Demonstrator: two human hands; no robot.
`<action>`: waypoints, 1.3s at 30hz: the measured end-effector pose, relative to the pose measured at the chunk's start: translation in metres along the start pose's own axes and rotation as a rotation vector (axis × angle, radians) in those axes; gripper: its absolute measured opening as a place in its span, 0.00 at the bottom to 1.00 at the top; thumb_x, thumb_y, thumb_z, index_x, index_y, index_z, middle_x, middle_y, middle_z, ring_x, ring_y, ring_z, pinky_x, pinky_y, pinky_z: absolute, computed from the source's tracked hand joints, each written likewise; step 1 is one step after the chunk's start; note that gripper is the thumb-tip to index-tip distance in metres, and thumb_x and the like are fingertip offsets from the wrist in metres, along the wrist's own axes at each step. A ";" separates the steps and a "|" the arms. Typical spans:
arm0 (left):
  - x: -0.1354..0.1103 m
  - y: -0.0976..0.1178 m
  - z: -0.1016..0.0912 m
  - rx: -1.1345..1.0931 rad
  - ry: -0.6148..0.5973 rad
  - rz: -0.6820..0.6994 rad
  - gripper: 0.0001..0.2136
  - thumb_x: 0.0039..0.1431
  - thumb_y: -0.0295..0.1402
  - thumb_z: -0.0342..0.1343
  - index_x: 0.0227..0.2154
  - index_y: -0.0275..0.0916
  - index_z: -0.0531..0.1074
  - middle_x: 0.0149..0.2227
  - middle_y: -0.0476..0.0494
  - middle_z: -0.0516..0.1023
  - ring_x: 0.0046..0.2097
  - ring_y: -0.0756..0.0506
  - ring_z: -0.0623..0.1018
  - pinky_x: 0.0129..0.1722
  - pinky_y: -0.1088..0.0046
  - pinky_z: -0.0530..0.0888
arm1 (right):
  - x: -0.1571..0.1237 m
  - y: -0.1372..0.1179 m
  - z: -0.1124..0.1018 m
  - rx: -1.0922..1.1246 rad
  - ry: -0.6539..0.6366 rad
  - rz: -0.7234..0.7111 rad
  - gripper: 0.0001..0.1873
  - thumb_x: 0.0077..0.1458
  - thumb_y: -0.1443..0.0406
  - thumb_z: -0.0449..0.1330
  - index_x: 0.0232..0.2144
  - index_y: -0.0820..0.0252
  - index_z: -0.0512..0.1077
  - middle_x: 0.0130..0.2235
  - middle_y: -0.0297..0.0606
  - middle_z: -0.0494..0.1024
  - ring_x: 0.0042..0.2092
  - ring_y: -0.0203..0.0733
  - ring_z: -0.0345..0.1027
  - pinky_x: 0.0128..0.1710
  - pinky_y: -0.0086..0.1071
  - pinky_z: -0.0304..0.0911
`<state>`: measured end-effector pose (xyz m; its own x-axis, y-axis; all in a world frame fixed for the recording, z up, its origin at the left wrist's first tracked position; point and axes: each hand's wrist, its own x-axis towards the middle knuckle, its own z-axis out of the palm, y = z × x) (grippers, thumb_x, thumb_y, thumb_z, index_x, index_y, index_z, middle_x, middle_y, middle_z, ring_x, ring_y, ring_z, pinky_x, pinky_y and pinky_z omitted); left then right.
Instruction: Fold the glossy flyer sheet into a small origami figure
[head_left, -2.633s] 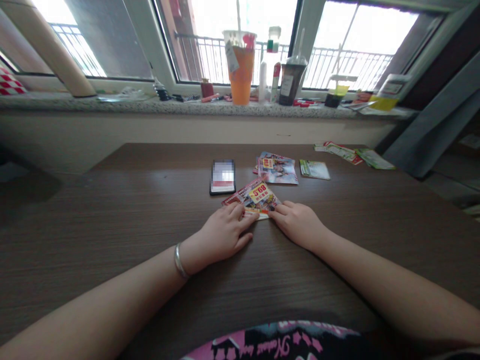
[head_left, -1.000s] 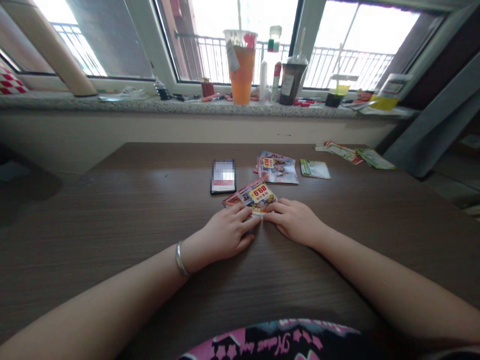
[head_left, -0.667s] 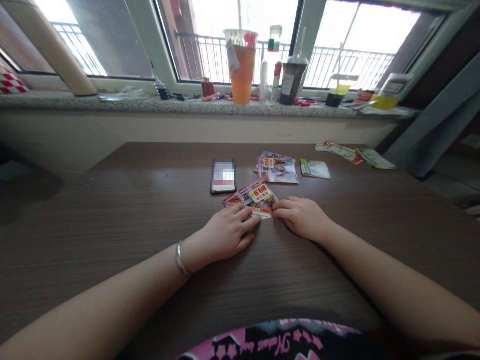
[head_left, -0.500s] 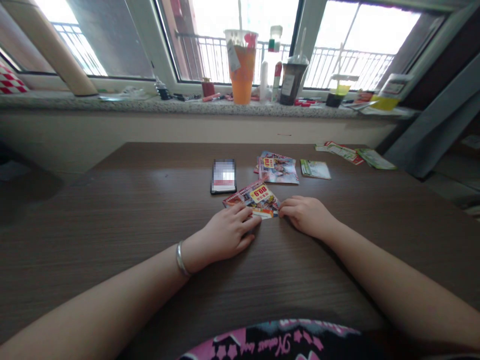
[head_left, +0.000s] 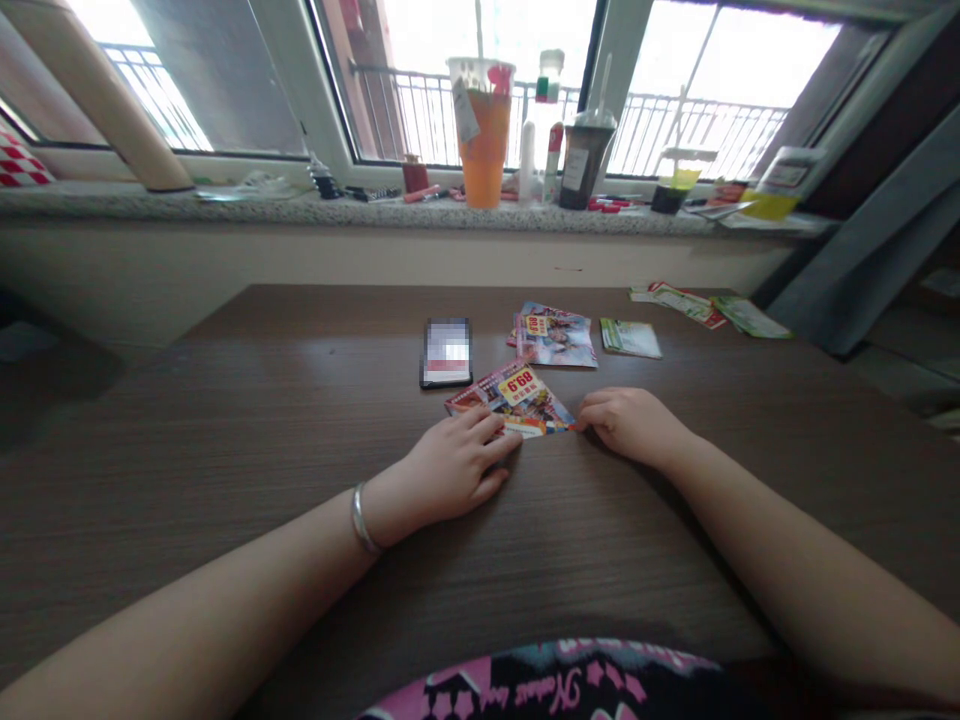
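The flyer (head_left: 517, 400) under the left hand (head_left: 450, 470) is thin, glossy printed paper. The table (head_left: 225, 420) beneath both hands is dark wood-grain, smooth, with a dull sheen. On the left wrist a bangle (head_left: 362, 520) is polished metal. Beyond the left hand the phone (head_left: 446, 353) has a glossy glass face. Past the right hand (head_left: 634, 425), the leaflets (head_left: 556, 338) are glossy paper too; the sill (head_left: 225, 210) far beyond looks like speckled stone.

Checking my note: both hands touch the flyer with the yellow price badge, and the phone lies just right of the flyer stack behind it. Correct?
No: the head view shows the phone just left of the flyer stack, not right. The left hand and right hand do touch the flyer with the yellow price badge.
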<state>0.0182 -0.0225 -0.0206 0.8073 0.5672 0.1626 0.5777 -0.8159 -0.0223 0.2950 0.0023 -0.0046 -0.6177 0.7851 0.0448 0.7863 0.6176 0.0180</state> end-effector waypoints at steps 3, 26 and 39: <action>-0.001 0.000 0.000 0.014 -0.008 0.006 0.19 0.65 0.40 0.47 0.55 0.39 0.65 0.51 0.38 0.70 0.54 0.39 0.68 0.59 0.56 0.62 | -0.001 0.004 0.000 0.006 0.003 -0.009 0.16 0.55 0.73 0.51 0.32 0.55 0.79 0.36 0.34 0.80 0.37 0.39 0.72 0.36 0.29 0.58; 0.000 -0.001 -0.005 -0.001 0.009 0.016 0.19 0.64 0.39 0.49 0.55 0.39 0.65 0.50 0.38 0.70 0.53 0.39 0.68 0.58 0.56 0.63 | 0.003 -0.020 0.012 0.184 0.259 -0.242 0.17 0.58 0.72 0.52 0.45 0.58 0.76 0.46 0.40 0.78 0.46 0.42 0.67 0.49 0.37 0.65; 0.003 -0.001 -0.005 0.039 0.036 0.025 0.17 0.63 0.40 0.49 0.52 0.41 0.68 0.45 0.39 0.69 0.48 0.39 0.69 0.55 0.56 0.65 | 0.010 -0.032 0.016 0.123 0.216 -0.268 0.16 0.57 0.72 0.53 0.45 0.60 0.76 0.44 0.41 0.77 0.45 0.45 0.66 0.48 0.40 0.66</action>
<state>0.0197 -0.0200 -0.0155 0.8169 0.5421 0.1970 0.5627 -0.8241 -0.0655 0.2632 -0.0087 -0.0204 -0.7744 0.5746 0.2648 0.5809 0.8116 -0.0622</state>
